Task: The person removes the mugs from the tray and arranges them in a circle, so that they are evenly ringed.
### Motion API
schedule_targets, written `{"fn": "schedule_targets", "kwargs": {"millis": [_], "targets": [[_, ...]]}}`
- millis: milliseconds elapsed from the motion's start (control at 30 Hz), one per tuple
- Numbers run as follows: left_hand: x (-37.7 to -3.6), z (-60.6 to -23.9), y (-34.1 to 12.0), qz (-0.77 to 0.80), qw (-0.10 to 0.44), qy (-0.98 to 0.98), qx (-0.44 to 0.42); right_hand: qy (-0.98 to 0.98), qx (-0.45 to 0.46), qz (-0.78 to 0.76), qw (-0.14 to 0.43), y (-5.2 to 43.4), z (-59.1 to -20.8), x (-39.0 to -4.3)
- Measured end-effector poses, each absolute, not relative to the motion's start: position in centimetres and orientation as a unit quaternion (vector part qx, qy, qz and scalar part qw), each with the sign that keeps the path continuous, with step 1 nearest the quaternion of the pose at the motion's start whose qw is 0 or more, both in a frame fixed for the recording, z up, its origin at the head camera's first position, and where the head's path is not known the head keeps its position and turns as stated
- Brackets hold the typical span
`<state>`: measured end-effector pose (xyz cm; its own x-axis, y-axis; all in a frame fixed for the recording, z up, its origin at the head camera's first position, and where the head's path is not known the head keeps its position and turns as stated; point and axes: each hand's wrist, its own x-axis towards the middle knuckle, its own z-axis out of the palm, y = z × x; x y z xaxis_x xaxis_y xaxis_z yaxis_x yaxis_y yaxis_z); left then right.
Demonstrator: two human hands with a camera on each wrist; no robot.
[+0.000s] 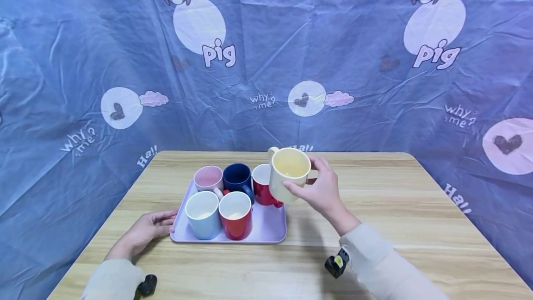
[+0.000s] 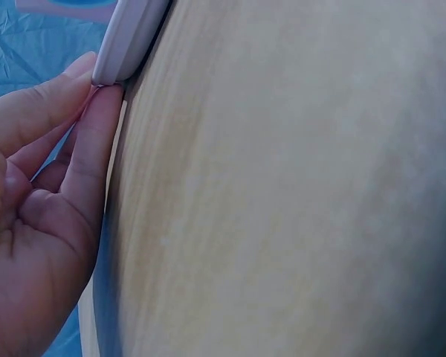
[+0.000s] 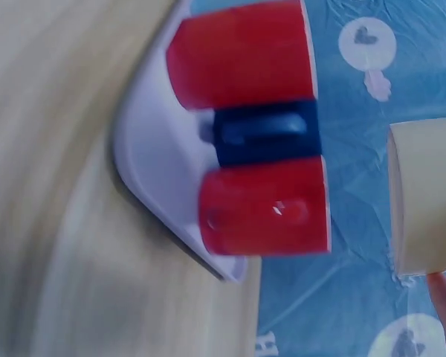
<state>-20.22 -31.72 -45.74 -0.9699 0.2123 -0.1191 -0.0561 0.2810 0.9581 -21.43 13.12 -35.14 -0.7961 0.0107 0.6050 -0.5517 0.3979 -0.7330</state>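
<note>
My right hand (image 1: pixel 322 189) grips a cream mug (image 1: pixel 283 184) by its side, thumb across the front. The mug is raised above the tray's right part, its mouth tipped slightly toward me and its handle at the far left. At the right edge of the right wrist view, the same cream mug (image 3: pixel 431 197) shows with a fingertip against it. My left hand (image 1: pixel 150 230) lies at the left end of the lilac tray (image 1: pixel 268 228). In the left wrist view, thumb and finger pinch the tray rim (image 2: pixel 123 52).
On the tray stand a pink mug (image 1: pixel 208 177), a navy mug (image 1: pixel 237 177), a light blue mug (image 1: pixel 204 219), a red mug (image 1: pixel 237 223) and another red mug (image 1: pixel 261 189) partly behind the cream one. The wooden table (image 1: pixel 391 198) ends at a blue printed curtain (image 1: pixel 358 59).
</note>
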Motion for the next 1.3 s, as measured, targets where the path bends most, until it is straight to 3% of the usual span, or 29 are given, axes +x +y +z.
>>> {"fn": "schedule_targets", "kwargs": {"millis": [333, 700, 1300], "targets": [[-20.2, -45.6, -31.7, 0.597, 0.112, 0.793, 0.043, -0.808, 0.101, 0.493, 0.306, 16.5, -34.0, -23.6], [-20.1, -45.6, -31.7, 0.597, 0.112, 0.792, 0.058, -0.829, 0.036, 0.450, 0.329, 19.9, -36.2, -25.7], [-20.2, -45.5, -31.7, 0.593, 0.112, 0.796, 0.044, -0.847, -0.063, 0.448, 0.279, 23.4, -40.5, -28.4]]}}
